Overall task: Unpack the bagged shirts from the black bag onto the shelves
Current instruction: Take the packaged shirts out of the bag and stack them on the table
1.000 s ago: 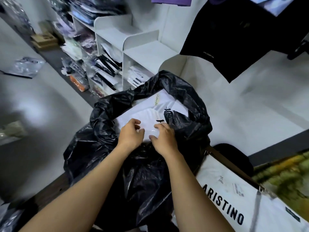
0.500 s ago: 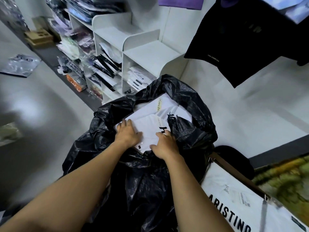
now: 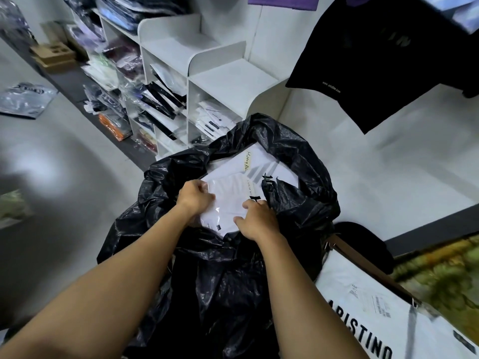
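A big black plastic bag [image 3: 305,203] stands open in front of me. White bagged shirts [image 3: 230,193] lie stacked in its mouth, with a handwritten yellow label on one further back. My left hand [image 3: 195,196] grips the left edge of the top shirt packet, fingers curled over it. My right hand [image 3: 256,220] holds the packet's near right corner, fingers curled at its edge. The white shelves [image 3: 215,73] rise just behind the bag, with white and dark bagged shirts in the lower compartments and a bare top surface.
A black T-shirt [image 3: 363,73] hangs at the upper right. A large white packet printed ARISTINO [image 3: 383,320] lies at the lower right. More bagged clothes crowd the shelves [image 3: 114,73] further left. A loose packet [image 3: 23,99] lies on the grey floor at left.
Both hands have closed on the top white packet: the left moved from lying flat on it to curling over its left edge. The camera has shifted slightly.
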